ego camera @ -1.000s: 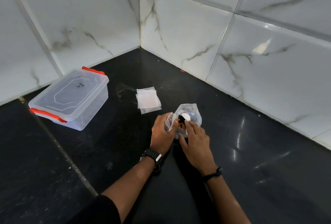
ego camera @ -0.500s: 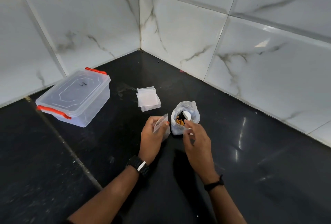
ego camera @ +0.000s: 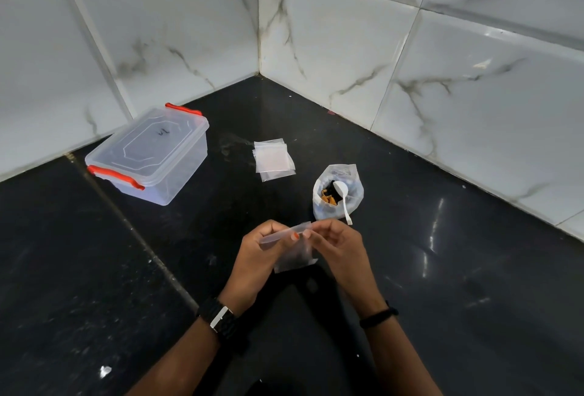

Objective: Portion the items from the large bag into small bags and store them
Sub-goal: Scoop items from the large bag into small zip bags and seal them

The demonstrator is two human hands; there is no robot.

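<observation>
Large bag (ego camera: 337, 194): stands open and upright on the black polished countertop (ego camera: 474, 269), near the right-hand wall, with orange and dark pieces visible inside. A white spoon (ego camera: 343, 198) sits in it, bowl inside, handle leaning out over the near rim.

Head view, surface: the countertop fills a corner formed by two walls of white tiles (ego camera: 474, 95) with grey veining. A pale seam (ego camera: 139, 237) crosses the surface diagonally on the left.

A clear lidded container (ego camera: 151, 155) with orange latches stands at left, closed. A stack of empty small bags (ego camera: 273, 160) lies flat between the container and the large bag, apart from both.

Hands: the left hand (ego camera: 259, 256) and right hand (ego camera: 338, 247) both pinch the top edge of one small bag (ego camera: 294, 256), held above the surface just in front of the large bag. Its body hangs between the palms. Fingers are closed on the bag's rim.
</observation>
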